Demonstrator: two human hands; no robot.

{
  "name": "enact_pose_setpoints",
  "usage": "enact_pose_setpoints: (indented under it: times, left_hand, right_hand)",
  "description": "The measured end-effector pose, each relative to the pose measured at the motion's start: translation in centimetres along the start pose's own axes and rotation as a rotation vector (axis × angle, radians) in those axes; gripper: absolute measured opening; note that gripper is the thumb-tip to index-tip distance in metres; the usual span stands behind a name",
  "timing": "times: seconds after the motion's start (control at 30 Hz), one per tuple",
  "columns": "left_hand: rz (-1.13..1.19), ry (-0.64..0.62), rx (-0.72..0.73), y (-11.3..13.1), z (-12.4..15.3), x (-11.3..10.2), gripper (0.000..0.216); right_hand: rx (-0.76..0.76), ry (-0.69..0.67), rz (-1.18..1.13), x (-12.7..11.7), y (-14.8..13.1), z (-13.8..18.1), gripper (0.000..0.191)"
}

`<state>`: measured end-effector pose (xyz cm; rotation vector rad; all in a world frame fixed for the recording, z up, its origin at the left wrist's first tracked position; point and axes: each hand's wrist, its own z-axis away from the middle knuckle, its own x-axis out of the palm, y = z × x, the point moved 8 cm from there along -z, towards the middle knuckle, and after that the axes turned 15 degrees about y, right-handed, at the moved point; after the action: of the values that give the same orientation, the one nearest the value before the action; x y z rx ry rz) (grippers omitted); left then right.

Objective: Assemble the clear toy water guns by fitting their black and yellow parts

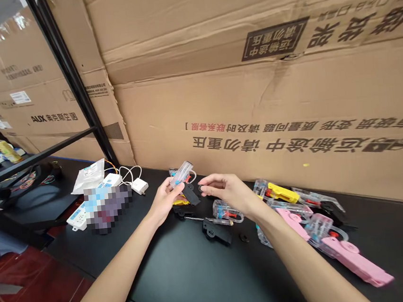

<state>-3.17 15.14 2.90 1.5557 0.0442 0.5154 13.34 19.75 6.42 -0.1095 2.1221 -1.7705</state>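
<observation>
My left hand (164, 201) is closed around a toy-like assembly with a clear plastic body and a black arm (191, 195). Close to its right, my right hand (228, 189) pinches a small round black part (200, 188), held apart from the arm. Under the hands lie a thin screwdriver (213, 220), a clear piece with blue and red insides (222, 209) and a yellow part (180, 201), partly hidden. Nearer to me are a loose black arm (217, 234) and a small black ring (244, 237).
Clear assemblies with pink arms (356, 259) and a yellow arm (283, 192) cluster at the right. A white power strip (77, 215), a white adapter (140, 186) and a plastic bag (89, 176) lie left. Cardboard (253, 94) walls the back; a black post (77, 82) stands left.
</observation>
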Motion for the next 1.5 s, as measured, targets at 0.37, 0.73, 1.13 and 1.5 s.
enact_pose_setpoints:
  times: [0.37,0.73,1.13,1.5]
  left_hand:
    - [-0.054,-0.002,0.009,0.5,1.6,1.2,0.048]
    - [-0.130,0.025,0.031,0.4,1.1,0.8,0.050]
    - [-0.134,0.037,0.047,0.7,1.4,0.9,0.050]
    - [-0.139,0.039,0.059,1.0,1.5,0.9,0.045]
  right_hand:
    - [-0.003,0.044,-0.018,0.3,0.2,0.1,0.033]
    - [-0.045,0.062,0.020,0.7,0.0,0.2,0.029]
    - [-0.075,0.074,0.045,0.5,-0.1,0.2,0.027]
    - [-0.065,0.054,-0.017,1.0,0.1,0.3,0.032]
